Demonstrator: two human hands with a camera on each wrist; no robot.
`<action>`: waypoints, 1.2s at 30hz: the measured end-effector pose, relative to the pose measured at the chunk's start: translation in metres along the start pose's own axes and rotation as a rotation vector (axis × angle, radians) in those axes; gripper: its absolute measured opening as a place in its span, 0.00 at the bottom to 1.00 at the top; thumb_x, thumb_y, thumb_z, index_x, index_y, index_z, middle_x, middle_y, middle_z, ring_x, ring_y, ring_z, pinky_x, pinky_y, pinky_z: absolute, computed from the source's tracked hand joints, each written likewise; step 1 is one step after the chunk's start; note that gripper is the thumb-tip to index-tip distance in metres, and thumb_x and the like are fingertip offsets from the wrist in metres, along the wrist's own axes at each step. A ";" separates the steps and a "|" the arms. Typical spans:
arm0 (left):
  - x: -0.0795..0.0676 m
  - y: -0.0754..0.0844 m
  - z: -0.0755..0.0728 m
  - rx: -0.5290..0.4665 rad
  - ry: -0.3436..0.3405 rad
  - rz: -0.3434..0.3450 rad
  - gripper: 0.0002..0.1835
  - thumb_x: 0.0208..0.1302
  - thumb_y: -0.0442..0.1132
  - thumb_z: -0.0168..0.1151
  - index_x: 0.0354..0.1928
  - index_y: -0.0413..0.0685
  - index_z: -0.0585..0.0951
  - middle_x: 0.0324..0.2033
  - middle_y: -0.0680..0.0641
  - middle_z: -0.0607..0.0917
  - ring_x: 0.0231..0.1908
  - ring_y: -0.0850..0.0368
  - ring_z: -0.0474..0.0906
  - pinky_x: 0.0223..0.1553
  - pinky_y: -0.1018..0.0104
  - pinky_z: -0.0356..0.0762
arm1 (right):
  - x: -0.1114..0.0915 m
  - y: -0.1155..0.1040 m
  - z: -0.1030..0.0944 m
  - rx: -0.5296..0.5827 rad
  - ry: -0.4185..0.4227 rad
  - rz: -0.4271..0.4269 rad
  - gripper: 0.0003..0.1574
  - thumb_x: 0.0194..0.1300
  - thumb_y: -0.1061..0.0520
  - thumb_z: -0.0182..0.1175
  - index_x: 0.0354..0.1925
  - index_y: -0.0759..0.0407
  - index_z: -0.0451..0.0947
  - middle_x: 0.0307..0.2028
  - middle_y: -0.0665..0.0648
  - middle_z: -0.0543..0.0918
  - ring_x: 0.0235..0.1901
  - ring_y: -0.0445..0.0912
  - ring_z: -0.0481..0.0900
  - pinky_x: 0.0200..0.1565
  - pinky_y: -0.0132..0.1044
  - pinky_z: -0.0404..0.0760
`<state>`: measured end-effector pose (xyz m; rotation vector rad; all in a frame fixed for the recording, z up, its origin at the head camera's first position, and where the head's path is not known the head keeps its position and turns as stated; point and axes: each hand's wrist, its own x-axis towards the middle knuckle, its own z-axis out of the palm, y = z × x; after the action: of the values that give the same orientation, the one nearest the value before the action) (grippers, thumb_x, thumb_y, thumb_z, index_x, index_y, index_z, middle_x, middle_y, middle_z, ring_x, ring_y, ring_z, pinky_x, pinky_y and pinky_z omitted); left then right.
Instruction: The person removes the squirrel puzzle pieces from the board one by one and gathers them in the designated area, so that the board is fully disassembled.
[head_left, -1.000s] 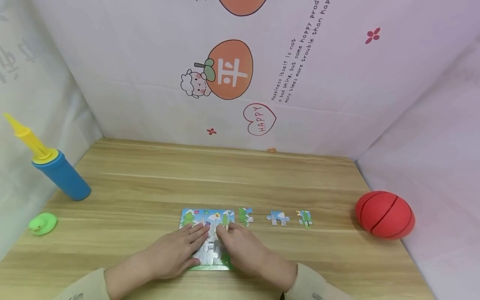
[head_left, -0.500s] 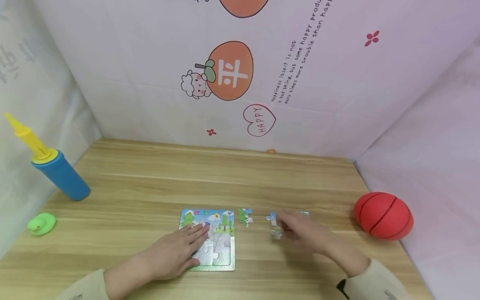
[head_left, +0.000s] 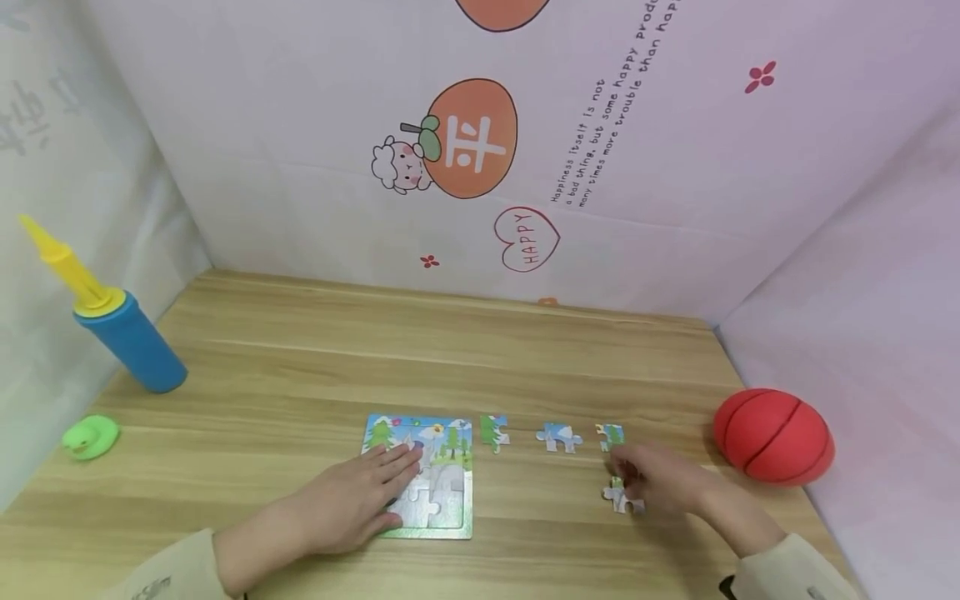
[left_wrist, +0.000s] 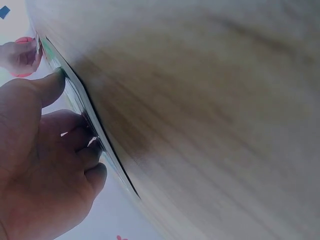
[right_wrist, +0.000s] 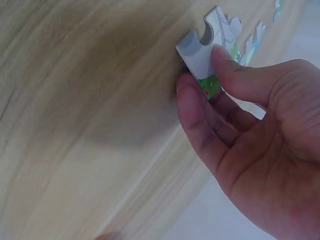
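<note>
My left hand (head_left: pixel 348 504) lies with straight fingers on the jigsaw puzzle board (head_left: pixel 447 487), covering its left part. The left wrist view shows the fingers (left_wrist: pixel 80 140) and thumb against the board's surface, close to its edge. To the right, my right hand (head_left: pixel 667 479) pinches a grey and green puzzle piece (right_wrist: pixel 199 61) between thumb and fingers, just above the wooden table. Three loose pieces lie in a row beyond: a green one (head_left: pixel 491 433) beside the board, a blue one (head_left: pixel 558 437) further right, and another (head_left: pixel 611 435) partly behind my right hand.
A red ball (head_left: pixel 774 436) with black lines stands at the table's right edge. On the left are a blue and yellow hand pump (head_left: pixel 133 342) and a green toy duck (head_left: pixel 91 437). A printed cloth (head_left: pixel 300 167) hangs behind the table (head_left: pixel 337 350).
My right hand has left the board and moved right, now with a puzzle piece in its grip. The left hand has stayed on the board. The head view has shifted slightly.
</note>
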<state>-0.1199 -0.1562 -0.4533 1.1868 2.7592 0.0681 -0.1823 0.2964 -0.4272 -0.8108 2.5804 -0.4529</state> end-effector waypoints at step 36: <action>0.014 0.004 -0.018 0.039 0.016 0.018 0.32 0.72 0.51 0.63 0.72 0.40 0.74 0.74 0.40 0.75 0.75 0.44 0.71 0.80 0.41 0.63 | 0.067 -0.110 0.017 -0.378 0.275 -0.210 0.22 0.64 0.55 0.73 0.54 0.60 0.81 0.49 0.56 0.88 0.48 0.50 0.87 0.50 0.43 0.90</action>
<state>-0.1291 -0.1436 -0.4366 1.2252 2.7760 0.0260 -0.1733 0.1674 -0.4144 -1.2332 2.8962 -0.1393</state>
